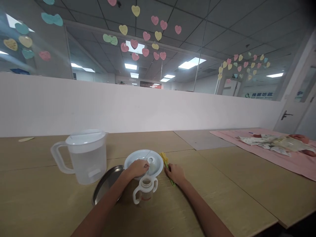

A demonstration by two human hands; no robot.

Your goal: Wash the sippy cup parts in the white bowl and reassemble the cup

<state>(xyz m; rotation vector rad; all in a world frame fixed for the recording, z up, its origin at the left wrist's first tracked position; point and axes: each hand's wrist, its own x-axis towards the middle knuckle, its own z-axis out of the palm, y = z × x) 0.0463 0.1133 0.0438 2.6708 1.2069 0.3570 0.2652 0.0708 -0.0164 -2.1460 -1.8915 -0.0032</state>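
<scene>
My left hand (139, 167) is over the white bowl (127, 162) with its fingers curled closed; what they hold, if anything, is hidden. Right beside those fingers, a white ring-shaped bottle part (151, 160) sits in the bowl. To the right of the bowl, my right hand (175, 173) grips a slim yellow-headed green-handled utensil (164, 158) low on the table. In front of the bowl stands a clear baby bottle (146, 189) with two white side handles and an open top. My left forearm passes over a round metal tray (105, 184).
A lidded translucent pitcher (87, 161) with a side handle stands left of the tray. At the far right, a baby doll (291, 143) in light clothes lies on a pink cloth (266, 154). The white wall (138, 110) bounds the table's back.
</scene>
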